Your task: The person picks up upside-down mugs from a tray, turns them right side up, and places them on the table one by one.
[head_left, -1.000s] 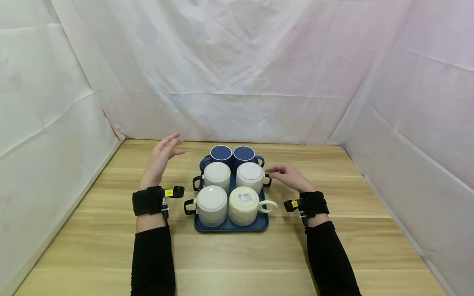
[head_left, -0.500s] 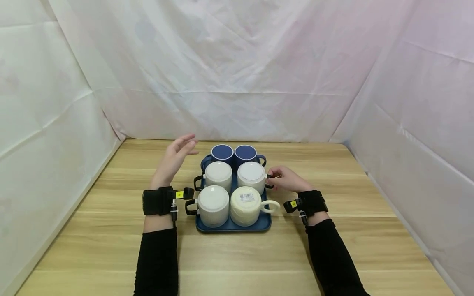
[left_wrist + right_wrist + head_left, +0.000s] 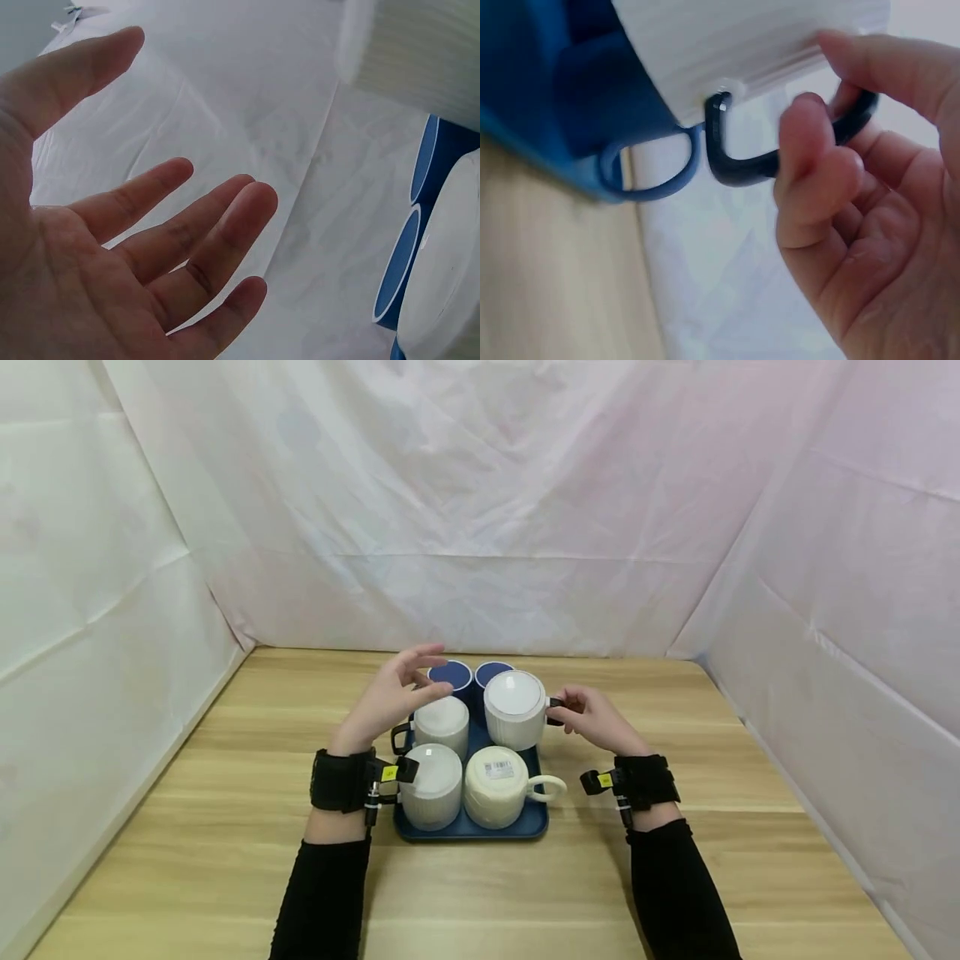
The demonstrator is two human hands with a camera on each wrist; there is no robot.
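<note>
Head view: right hand (image 3: 592, 718) pinches the black handle (image 3: 780, 154) of an upturned white mug (image 3: 514, 708), lifted clear above the blue tray (image 3: 468, 827); left hand (image 3: 390, 697), fingers spread, hovers beside it, likely ready to steady the mug's body.

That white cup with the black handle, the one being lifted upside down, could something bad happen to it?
Maybe. The right hand holds the white cup only by its thin black handle, pinched between thumb and fingers, so it might twist or slip. The left hand is open beside it, not touching. Right underneath stand other cups on the blue tray, packed close, like the white cup with the label; a drop could knock or chip them.
</note>
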